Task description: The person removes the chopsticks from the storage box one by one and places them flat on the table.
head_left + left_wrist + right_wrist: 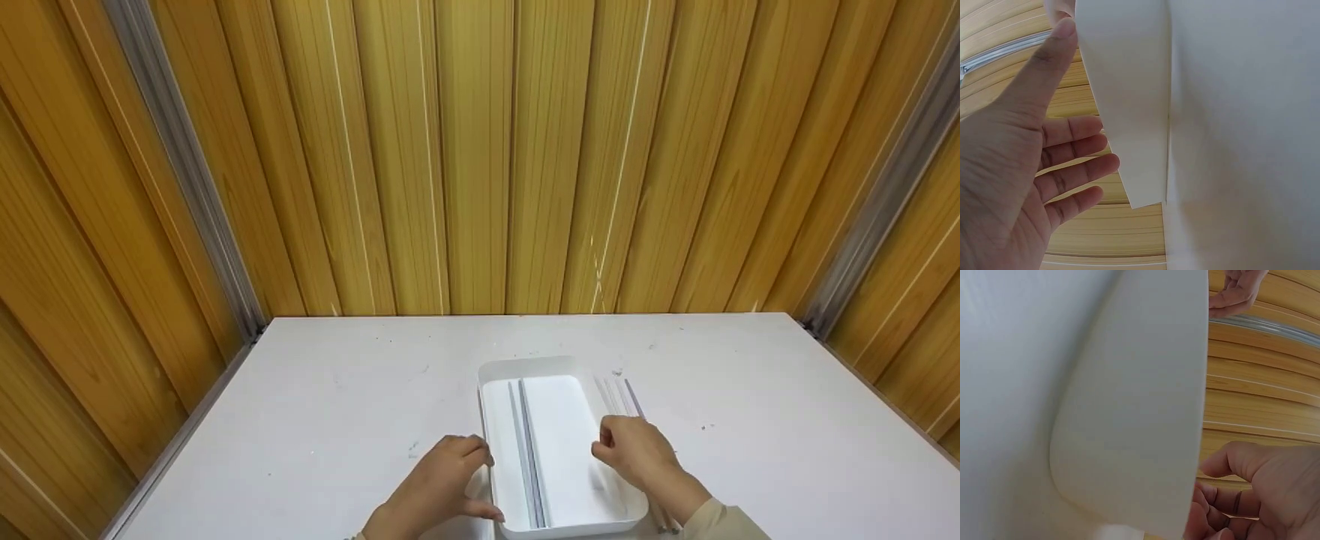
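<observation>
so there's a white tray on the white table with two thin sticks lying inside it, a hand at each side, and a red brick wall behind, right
Not quite: the wall behind is yellow-brown wood panelling, not red brick, as the head view shows. The rest holds: the white tray sits on the white table, two thin sticks lie inside it, the left hand is at its left side and the right hand at its right.

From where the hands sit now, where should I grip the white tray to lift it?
Grip the white tray by its two long side walls, one hand from each side. It is narrow with upright rims, and the left hand and right hand already flank them.
</observation>
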`<action>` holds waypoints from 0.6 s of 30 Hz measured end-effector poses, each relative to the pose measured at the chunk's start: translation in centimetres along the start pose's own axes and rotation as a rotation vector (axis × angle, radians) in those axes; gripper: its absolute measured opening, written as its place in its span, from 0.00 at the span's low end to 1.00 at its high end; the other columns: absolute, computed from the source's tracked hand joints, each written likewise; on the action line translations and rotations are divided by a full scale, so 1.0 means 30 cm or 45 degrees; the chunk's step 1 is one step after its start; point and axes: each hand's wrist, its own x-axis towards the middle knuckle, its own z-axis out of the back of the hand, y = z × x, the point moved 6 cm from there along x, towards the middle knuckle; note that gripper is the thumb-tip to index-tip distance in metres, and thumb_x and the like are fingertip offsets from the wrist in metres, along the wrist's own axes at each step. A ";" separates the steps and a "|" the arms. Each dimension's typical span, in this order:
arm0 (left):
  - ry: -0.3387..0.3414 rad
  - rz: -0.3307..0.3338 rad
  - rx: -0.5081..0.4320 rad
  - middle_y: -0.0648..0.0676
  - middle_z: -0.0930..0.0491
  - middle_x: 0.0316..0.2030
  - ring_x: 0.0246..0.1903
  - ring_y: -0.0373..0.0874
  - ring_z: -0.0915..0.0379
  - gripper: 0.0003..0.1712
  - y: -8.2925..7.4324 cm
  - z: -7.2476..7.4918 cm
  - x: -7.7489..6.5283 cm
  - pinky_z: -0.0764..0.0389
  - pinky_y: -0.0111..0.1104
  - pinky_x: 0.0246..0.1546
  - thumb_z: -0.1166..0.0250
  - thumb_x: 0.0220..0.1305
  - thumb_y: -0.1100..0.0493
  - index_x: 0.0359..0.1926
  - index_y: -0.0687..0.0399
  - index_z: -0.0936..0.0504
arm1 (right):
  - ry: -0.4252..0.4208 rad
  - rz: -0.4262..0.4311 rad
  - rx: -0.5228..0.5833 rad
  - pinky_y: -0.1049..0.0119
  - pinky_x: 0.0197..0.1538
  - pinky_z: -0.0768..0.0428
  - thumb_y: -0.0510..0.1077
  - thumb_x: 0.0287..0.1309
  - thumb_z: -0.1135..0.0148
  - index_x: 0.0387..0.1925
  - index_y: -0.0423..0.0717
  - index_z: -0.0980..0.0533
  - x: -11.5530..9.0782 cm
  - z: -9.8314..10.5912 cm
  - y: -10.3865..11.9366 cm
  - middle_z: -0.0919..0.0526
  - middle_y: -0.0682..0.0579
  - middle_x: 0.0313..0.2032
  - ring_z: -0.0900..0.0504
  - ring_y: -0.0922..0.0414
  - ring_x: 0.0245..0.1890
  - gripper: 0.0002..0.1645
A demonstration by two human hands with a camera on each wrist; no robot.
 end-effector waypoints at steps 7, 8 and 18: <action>-0.062 -0.040 0.009 0.45 0.21 0.38 0.39 0.38 0.23 0.35 -0.002 -0.001 -0.004 0.19 0.27 0.48 0.31 0.38 0.31 0.37 0.53 0.20 | 0.013 0.041 -0.040 0.73 0.20 0.32 0.42 0.50 0.35 0.20 0.46 0.26 -0.003 -0.046 0.040 0.26 0.56 0.17 0.31 0.61 0.18 0.10; -0.068 -0.042 0.008 0.45 0.21 0.38 0.39 0.38 0.23 0.34 -0.003 0.000 -0.005 0.19 0.27 0.48 0.31 0.38 0.31 0.37 0.53 0.20 | 0.016 0.056 -0.042 0.73 0.20 0.32 0.42 0.49 0.34 0.20 0.46 0.27 -0.004 -0.053 0.045 0.26 0.56 0.17 0.31 0.61 0.18 0.10; -0.004 0.011 -0.024 0.45 0.21 0.39 0.39 0.38 0.24 0.33 0.002 -0.003 -0.005 0.19 0.28 0.47 0.32 0.41 0.30 0.37 0.53 0.20 | 0.109 0.151 0.002 0.67 0.23 0.26 0.41 0.49 0.35 0.21 0.45 0.26 -0.005 -0.113 0.101 0.23 0.54 0.21 0.29 0.59 0.21 0.08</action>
